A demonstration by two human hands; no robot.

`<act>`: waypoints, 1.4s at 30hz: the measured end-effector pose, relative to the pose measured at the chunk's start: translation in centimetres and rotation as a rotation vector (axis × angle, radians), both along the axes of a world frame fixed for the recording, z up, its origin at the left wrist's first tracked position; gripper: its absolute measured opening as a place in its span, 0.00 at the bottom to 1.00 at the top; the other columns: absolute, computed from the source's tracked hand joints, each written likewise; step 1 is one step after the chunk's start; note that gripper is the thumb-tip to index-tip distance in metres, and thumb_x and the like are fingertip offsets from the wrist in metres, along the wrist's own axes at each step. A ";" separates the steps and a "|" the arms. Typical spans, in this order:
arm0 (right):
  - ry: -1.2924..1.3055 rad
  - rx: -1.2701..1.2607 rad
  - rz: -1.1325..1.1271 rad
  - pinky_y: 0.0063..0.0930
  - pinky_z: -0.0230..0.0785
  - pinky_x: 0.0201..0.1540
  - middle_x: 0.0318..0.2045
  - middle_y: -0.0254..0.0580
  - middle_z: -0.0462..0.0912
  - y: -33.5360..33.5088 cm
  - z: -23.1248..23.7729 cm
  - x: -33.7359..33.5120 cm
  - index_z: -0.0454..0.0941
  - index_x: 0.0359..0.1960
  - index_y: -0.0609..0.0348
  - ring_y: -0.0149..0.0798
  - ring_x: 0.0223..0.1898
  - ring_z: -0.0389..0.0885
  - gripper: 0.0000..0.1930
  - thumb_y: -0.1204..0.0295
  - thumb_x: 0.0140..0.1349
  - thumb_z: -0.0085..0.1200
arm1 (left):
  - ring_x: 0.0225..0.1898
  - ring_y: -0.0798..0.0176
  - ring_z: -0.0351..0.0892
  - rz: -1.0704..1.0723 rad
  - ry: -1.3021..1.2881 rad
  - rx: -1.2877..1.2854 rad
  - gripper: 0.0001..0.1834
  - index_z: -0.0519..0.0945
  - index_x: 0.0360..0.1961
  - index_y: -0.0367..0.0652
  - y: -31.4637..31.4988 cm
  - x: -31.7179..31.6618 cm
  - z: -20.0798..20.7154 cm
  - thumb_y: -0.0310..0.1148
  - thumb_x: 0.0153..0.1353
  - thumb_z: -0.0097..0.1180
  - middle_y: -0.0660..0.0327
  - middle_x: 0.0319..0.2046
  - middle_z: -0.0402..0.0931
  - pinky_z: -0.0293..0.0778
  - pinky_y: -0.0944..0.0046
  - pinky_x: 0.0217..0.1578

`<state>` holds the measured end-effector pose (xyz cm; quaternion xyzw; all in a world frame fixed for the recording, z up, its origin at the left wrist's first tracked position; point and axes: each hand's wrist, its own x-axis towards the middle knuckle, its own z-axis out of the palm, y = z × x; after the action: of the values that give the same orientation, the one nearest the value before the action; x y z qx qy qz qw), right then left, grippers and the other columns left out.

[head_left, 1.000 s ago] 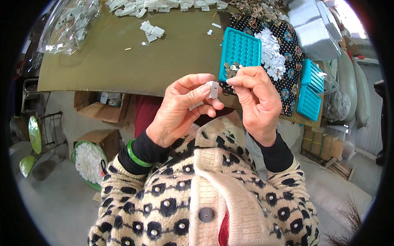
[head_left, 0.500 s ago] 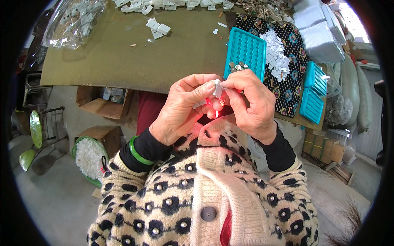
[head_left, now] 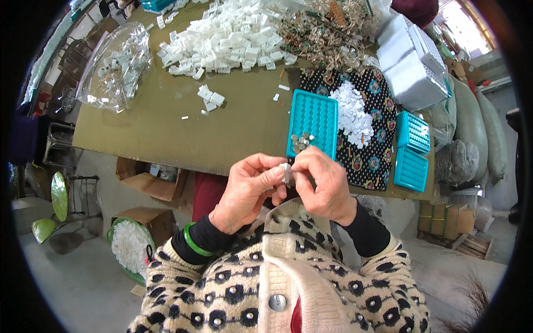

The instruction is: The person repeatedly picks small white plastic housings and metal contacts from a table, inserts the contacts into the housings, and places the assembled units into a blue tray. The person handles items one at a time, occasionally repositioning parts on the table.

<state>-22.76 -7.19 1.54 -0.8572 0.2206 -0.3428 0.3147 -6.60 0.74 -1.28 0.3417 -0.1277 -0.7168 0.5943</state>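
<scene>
At the near edge of the table, both hands meet over a small white plastic casing [head_left: 286, 173]. My left hand [head_left: 249, 191] grips it between thumb and forefinger. The fingertips of my right hand [head_left: 326, 187] are pinched at its right side; any smaller part between them is too small to make out. Just beyond the hands lies a teal ribbed tray [head_left: 313, 114], with several small round silver cells [head_left: 301, 142] in its near left corner. A few loose white casings [head_left: 211, 99] rest on the table, farther left.
A large heap of white casings [head_left: 227, 41] covers the table's far side, beside tangled wired parts [head_left: 333, 30]. White flat pieces [head_left: 352, 116] lie on a patterned cloth [head_left: 375, 161]. A clear bag [head_left: 116, 69] sits left; stacked white trays [head_left: 413, 66] and teal trays [head_left: 411, 169] right.
The view has tilted up, bringing more of the far table into sight. A red glow at the fingers is gone. Both hands keep hold of the white casing.
</scene>
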 end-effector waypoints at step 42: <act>0.276 -0.477 -0.248 0.35 0.73 0.39 0.35 0.41 0.75 -19.0 -0.4 -1.7 0.78 0.36 0.60 0.45 0.36 0.78 0.08 0.82 0.56 0.51 | 0.24 0.72 0.78 0.381 -0.965 -0.311 0.05 0.79 0.28 0.34 -3.0 7.6 0.6 0.21 0.61 0.59 0.61 0.22 0.80 0.73 0.73 0.27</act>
<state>-24.43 -26.19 1.13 -0.9119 0.2774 -0.3012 0.0271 0.99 -2.29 -0.71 0.5572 -0.4265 -0.3308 0.6311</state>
